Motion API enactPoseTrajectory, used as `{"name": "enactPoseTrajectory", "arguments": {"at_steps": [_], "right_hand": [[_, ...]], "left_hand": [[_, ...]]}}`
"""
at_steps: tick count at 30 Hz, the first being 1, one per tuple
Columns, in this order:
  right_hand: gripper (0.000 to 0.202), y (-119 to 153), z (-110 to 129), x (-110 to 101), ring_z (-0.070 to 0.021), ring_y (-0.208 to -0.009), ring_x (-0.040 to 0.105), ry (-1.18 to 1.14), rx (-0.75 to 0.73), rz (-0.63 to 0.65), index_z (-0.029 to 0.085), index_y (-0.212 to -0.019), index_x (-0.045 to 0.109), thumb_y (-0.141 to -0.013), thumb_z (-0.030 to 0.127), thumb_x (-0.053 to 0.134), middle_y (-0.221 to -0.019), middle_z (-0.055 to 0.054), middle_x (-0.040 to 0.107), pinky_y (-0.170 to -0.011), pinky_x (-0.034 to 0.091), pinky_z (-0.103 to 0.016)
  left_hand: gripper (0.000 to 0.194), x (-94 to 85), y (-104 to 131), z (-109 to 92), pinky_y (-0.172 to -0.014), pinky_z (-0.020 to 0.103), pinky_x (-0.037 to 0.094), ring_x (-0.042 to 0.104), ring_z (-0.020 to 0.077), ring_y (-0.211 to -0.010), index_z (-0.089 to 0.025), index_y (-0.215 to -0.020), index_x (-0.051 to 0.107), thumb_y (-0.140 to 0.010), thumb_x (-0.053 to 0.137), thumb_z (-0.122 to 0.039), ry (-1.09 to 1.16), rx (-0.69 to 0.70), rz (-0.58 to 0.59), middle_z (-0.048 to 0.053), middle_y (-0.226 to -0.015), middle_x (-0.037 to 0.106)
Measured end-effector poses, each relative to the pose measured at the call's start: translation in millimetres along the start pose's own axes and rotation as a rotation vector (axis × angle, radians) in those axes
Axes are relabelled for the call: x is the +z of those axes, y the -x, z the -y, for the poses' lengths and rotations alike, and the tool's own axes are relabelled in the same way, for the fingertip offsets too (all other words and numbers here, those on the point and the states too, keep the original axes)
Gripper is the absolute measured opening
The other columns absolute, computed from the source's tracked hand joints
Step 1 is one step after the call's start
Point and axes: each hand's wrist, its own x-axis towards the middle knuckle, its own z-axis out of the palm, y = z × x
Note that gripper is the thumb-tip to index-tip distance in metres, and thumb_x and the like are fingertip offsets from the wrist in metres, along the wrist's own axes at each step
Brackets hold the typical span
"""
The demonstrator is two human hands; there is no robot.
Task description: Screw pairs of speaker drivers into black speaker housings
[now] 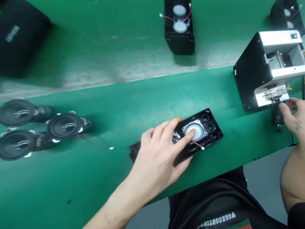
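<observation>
A long black speaker housing [215, 135] lies slantwise on the green table, with a round silver driver and a short red wire with a white plug in it. Wrapped over its left part is my left hand [162, 149], the thumb resting on the driver. At the right edge my right hand [294, 116] has its fingers around the upper part of a black electric screwdriver [278, 116], whose tip points down. That tool is just below the front of a black and silver screw feeder [252, 76].
Three round black speakers [64, 125] with wires stand at the left. Behind are another speaker housing [179, 41], a dark box [21, 38] at the upper left and a further housing [278, 16] at the upper right. The table's front edge runs along my lap.
</observation>
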Motion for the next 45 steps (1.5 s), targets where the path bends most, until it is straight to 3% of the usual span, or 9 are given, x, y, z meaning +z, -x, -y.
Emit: {"name": "enactPoseTrajectory", "arguments": {"at_steps": [11, 16, 20, 22, 27, 32, 36, 41, 45], "right_hand": [[0.041, -55, -29, 30, -0.0174, -0.069, 0.055, -0.996, 0.168, 0.301, 0.031, -0.081, 0.063, -0.047, 0.044, 0.084, -0.078, -0.003, 0.057, -0.068, 0.055, -0.041], [0.052, -41, -47, 4, -0.0116, -0.068, 0.04, -1.432, -0.01, 0.223, 0.027, -0.08, 0.049, -0.048, 0.049, 0.083, -0.084, 0.003, 0.036, -0.051, 0.043, -0.023], [0.049, -18, -19, -38, -0.0063, -0.054, 0.015, -1.687, -0.279, 0.185, 0.025, -0.079, 0.058, -0.068, 0.053, 0.097, -0.078, 0.004, 0.038, -0.042, 0.024, -0.025], [0.045, -12, 8, -62, -0.0075, -0.048, 0.021, -1.694, -0.392, 0.196, 0.029, -0.087, 0.068, -0.079, 0.064, 0.096, -0.072, 0.003, 0.042, -0.041, 0.024, -0.03], [0.075, -21, 75, -91, -0.0177, -0.059, 0.051, -1.674, -0.533, 0.14, 0.031, -0.1, 0.073, -0.061, 0.092, 0.095, -0.067, 0.003, 0.046, -0.045, 0.042, -0.034], [0.062, -31, 109, -57, -0.013, -0.052, 0.048, -1.621, -0.789, -0.048, 0.031, -0.092, 0.063, -0.107, 0.087, 0.044, -0.069, 0.001, 0.05, -0.047, 0.036, -0.029], [0.068, -30, 105, -40, -0.0172, -0.055, 0.048, -1.508, -0.734, -0.01, 0.035, -0.106, 0.062, -0.097, 0.099, 0.044, -0.073, 0.001, 0.049, -0.05, 0.043, -0.032], [0.052, -44, 82, -38, -0.0206, -0.063, 0.059, -1.388, -0.881, 0.19, 0.034, -0.099, 0.071, -0.11, 0.078, 0.045, -0.077, -0.002, 0.059, -0.058, 0.054, -0.035], [0.058, -53, 70, -35, -0.0208, -0.064, 0.059, -1.385, -0.837, 0.16, 0.043, -0.128, 0.071, -0.099, 0.091, 0.053, -0.087, -0.001, 0.056, -0.056, 0.056, -0.036]], "left_hand": [[0.04, 10.7, -30, -15, -0.095, 0.065, 0.059, 0.066, 0.0498, -0.135, -0.02, -0.143, 0.069, -0.106, 0.06, -0.03, 0.05, 0.141, -0.02, 0.029, -0.155, 0.059], [0.043, 20.4, -52, -26, -0.098, 0.063, 0.058, 0.066, 0.0469, -0.134, -0.024, -0.145, 0.07, -0.104, 0.061, -0.03, 0.062, 0.225, -0.02, 0.027, -0.155, 0.061], [0.041, 28.3, -64, -34, -0.097, 0.064, 0.058, 0.065, 0.0479, -0.134, -0.021, -0.143, 0.072, -0.105, 0.057, -0.03, 0.038, 0.241, -0.006, 0.029, -0.155, 0.06], [0.042, 31.3, -69, -36, -0.096, 0.064, 0.058, 0.065, 0.0482, -0.135, -0.021, -0.144, 0.071, -0.106, 0.056, -0.03, 0.028, 0.253, 0.018, 0.03, -0.155, 0.06], [0.044, 34.6, -75, -39, -0.094, 0.066, 0.061, 0.066, 0.0495, -0.134, -0.021, -0.145, 0.071, -0.106, 0.057, -0.034, -0.002, 0.262, 0.004, 0.03, -0.156, 0.06], [0.046, 32.2, -70, -44, -0.112, 0.079, 0.053, 0.059, 0.052, -0.148, -0.024, -0.15, 0.066, -0.105, 0.063, -0.03, -0.049, 0.227, -0.007, 0.029, -0.168, 0.054], [0.046, 28.8, -67, -46, -0.12, 0.084, 0.046, 0.06, 0.0511, -0.148, -0.025, -0.15, 0.065, -0.103, 0.069, -0.028, -0.052, 0.212, 0.02, 0.028, -0.169, 0.055], [0.048, 31.5, -65, -42, -0.122, 0.085, 0.044, 0.062, 0.0518, -0.148, -0.028, -0.147, 0.069, -0.1, 0.075, -0.027, 0.009, 0.196, 0.025, 0.025, -0.17, 0.056], [0.046, 34.3, -65, -41, -0.121, 0.083, 0.047, 0.063, 0.0511, -0.147, -0.028, -0.146, 0.069, -0.1, 0.073, -0.025, 0.053, 0.192, 0.02, 0.024, -0.172, 0.054]]}}
